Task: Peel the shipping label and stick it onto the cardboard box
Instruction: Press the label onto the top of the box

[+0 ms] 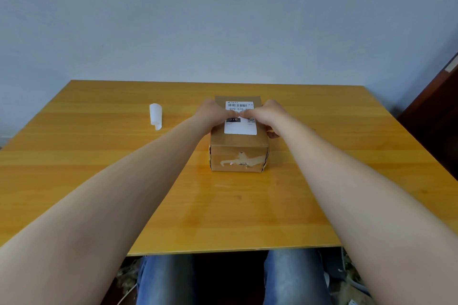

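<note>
A small brown cardboard box (239, 153) stands in the middle of the wooden table. A white shipping label (240, 127) with a barcode and a QR code lies flat on its top. My left hand (214, 114) rests on the label's left side and my right hand (266, 115) on its right side. The fingertips of both hands meet over the label's middle and press down on it. My right thumb hangs beside the box's right wall. The hands hide the label's middle strip. Neither hand grips anything.
A curled white backing paper (156, 115) lies on the yellow wooden table (99, 156) to the left of the box. A dark wooden piece of furniture (436, 111) stands at the right edge. A pale wall rises behind the table. My knees show below the near edge.
</note>
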Action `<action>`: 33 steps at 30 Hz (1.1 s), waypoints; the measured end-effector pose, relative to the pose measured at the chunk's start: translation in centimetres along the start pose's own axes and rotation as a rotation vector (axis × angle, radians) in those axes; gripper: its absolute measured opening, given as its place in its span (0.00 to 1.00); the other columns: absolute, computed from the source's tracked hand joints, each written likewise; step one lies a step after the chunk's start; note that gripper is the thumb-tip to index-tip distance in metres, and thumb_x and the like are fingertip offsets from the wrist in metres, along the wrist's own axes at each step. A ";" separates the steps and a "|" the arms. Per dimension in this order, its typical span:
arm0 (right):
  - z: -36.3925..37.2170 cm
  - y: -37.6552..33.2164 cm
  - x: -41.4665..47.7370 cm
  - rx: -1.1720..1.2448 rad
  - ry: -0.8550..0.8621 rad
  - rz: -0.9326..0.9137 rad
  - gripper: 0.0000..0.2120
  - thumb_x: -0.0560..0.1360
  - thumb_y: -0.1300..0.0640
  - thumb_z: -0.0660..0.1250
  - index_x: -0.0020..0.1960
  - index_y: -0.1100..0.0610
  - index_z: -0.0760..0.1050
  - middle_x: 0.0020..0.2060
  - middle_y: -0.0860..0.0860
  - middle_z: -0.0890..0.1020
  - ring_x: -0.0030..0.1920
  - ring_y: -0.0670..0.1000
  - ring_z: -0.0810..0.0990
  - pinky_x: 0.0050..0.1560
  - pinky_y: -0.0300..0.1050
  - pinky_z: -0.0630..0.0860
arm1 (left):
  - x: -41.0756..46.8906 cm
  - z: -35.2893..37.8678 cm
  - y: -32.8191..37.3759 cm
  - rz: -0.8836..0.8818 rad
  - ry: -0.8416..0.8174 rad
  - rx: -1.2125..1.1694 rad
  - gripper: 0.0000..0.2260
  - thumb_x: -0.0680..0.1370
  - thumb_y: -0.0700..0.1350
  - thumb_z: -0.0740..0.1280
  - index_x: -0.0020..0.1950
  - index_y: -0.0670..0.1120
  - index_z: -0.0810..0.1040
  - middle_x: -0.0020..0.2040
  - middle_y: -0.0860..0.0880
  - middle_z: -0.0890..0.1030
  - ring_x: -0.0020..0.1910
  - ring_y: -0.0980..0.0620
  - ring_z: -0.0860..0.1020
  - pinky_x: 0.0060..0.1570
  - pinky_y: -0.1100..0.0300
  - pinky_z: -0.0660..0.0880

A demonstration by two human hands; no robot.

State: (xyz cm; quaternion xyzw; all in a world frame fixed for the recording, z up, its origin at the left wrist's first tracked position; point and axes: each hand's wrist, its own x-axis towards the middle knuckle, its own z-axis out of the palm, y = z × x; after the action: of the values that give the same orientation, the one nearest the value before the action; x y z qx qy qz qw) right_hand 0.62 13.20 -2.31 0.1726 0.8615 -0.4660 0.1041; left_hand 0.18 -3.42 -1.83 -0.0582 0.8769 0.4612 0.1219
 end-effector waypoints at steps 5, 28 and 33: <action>0.2 0.4 0.3 0.033 0.017 -0.001 0.23 0.72 0.44 0.79 0.60 0.55 0.77 0.51 0.54 0.86 0.47 0.54 0.83 0.42 0.47 0.76 | 0.9 0.4 -0.7 0.009 0.008 0.025 0.17 0.75 0.57 0.76 0.48 0.47 0.75 0.42 0.50 0.78 0.47 0.45 0.79 0.45 0.53 0.76; 1.2 0.7 2.9 0.037 0.088 0.029 0.52 0.57 0.30 0.77 0.71 0.57 0.68 0.62 0.55 0.83 0.58 0.60 0.84 0.58 0.59 0.83 | 3.4 2.0 -0.8 0.034 0.123 0.317 0.26 0.80 0.65 0.65 0.35 0.44 0.71 0.50 0.41 0.80 0.49 0.42 0.80 0.37 0.55 0.68; 1.1 0.4 2.5 0.026 0.086 0.041 0.49 0.61 0.30 0.78 0.72 0.57 0.69 0.62 0.54 0.82 0.59 0.59 0.83 0.59 0.59 0.82 | 3.9 1.6 -1.2 0.026 0.085 0.269 0.26 0.78 0.67 0.65 0.42 0.42 0.77 0.56 0.41 0.83 0.55 0.41 0.82 0.42 0.55 0.72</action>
State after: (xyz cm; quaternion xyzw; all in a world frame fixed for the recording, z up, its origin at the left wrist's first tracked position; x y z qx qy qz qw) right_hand -1.53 13.03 -4.07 0.2114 0.8554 -0.4671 0.0741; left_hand -3.10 -2.75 -4.73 -0.0494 0.9358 0.3383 0.0854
